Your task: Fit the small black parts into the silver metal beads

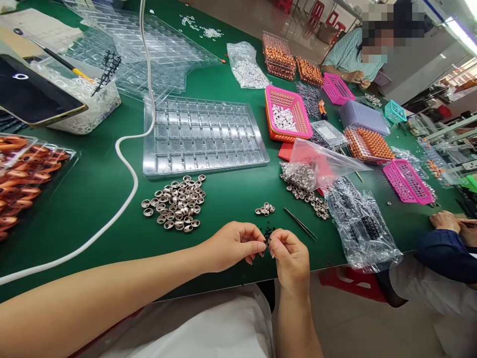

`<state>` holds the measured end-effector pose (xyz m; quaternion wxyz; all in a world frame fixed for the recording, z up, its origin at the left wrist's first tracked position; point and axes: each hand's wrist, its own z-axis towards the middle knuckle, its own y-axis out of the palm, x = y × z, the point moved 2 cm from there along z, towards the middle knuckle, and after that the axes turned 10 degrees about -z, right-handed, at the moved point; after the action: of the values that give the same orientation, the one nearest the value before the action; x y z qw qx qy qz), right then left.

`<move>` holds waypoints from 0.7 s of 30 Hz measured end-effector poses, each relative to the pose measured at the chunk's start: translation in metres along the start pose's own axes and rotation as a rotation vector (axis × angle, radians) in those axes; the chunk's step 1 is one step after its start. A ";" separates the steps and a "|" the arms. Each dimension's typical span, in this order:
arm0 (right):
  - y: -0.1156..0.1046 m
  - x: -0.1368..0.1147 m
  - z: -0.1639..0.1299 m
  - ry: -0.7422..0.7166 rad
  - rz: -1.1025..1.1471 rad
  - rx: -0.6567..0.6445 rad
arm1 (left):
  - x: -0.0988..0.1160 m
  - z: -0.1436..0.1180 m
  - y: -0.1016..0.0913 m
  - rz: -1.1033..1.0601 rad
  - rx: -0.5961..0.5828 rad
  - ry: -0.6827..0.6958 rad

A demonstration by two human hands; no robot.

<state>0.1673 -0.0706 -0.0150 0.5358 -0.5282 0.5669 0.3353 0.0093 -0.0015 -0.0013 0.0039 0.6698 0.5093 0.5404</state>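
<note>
My left hand (236, 246) is closed in a pinch near the table's front edge. Facing it, my right hand (292, 256) pinches too, its fingertips almost meeting the left ones. A tiny black part shows between the fingertips, its shape mostly hidden by them. Small black pieces (269, 230) lie scattered on the table just behind. Beyond the hands sits a small cluster of metal rings (265, 209), and a pair of tweezers (300, 224) rests to the right. A larger heap of metal rings (179, 204) lies to the left.
A clear compartment tray (208, 136) lies behind the ring heap. A white cable (126, 164) runs across the left side. Orange parts (22, 184) fill trays at far left. Pink baskets (305, 117) and plastic bags (357, 223) stand right. Co-workers sit at the far side and right.
</note>
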 end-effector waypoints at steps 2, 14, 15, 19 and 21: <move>0.003 0.000 0.002 0.023 0.070 -0.037 | 0.000 0.001 -0.001 -0.039 -0.043 -0.030; 0.008 -0.008 0.002 0.027 0.255 -0.238 | 0.000 -0.002 0.000 0.067 -0.028 0.007; 0.006 -0.009 0.001 -0.004 0.254 -0.236 | 0.001 -0.001 -0.001 0.087 0.005 0.016; -0.011 -0.011 0.000 -0.128 -0.019 -0.070 | 0.004 0.001 -0.005 0.091 0.078 0.054; -0.019 -0.011 0.001 -0.166 -0.319 0.044 | 0.004 0.002 -0.005 0.085 0.095 0.054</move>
<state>0.1846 -0.0712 -0.0010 0.6387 -0.5702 0.4368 0.2762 0.0068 0.0049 -0.0016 -0.0644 0.6754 0.5055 0.5330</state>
